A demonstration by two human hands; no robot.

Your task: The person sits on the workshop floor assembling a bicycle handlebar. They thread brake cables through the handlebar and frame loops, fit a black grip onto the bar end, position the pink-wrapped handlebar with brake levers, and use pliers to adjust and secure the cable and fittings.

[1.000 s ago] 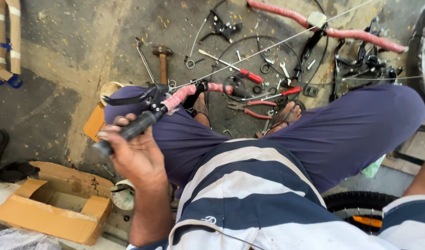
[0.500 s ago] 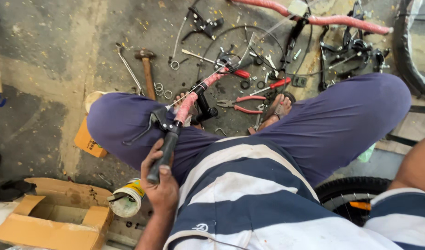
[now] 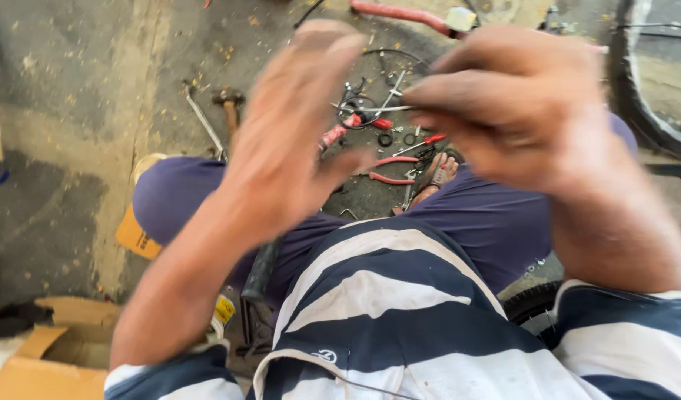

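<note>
In the head view both hands are raised and blurred: the left hand is open with fingers spread, while the right hand pinches a thin wire between its fingertips. A black-gripped handlebar rests across the lap, with red-handled pliers on the floor beyond.

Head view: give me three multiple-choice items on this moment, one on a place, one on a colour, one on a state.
1. Where does the hammer lie?
A. On the floor beyond the person's knee
B. In the cardboard box
C. In the right hand

2. What colour are the pliers' handles?
A. Green
B. Red
C. White

3. How is the left hand?
A. Flat on the floor
B. Gripping the hammer
C. Raised, fingers spread, holding nothing

Answers: 1 A, it rests on the concrete by the purple trouser leg. 2 B, both curved handles are red. 3 C, it is lifted in front of the camera, blurred and empty.
</note>
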